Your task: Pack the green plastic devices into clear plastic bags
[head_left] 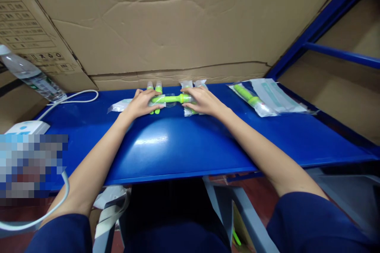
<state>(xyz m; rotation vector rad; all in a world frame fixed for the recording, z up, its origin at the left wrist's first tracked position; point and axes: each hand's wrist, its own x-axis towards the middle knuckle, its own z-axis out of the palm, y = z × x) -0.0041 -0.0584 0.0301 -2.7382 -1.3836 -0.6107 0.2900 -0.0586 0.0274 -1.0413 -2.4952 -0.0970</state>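
A lime-green tube-shaped item with a clear end (171,99) lies sideways between my two hands, with clear plastic film about its middle. My left hand (142,102) is closed round its left end, and my right hand (203,99) grips the clear right end. Behind and below my left hand, two similar green items with clear tips (158,87) lie side by side on the blue table. Bagged items (187,84) lie under and behind my right hand, partly hidden by it. A clear plastic wrapper (120,105) shows left of my left hand.
On the right lie a bagged green item (252,99) and a flat printed plastic bag (277,95). A water bottle (32,77), a white cable and a white power strip (28,127) occupy the left. Cardboard (190,23) walls the back of the blue table (184,146).
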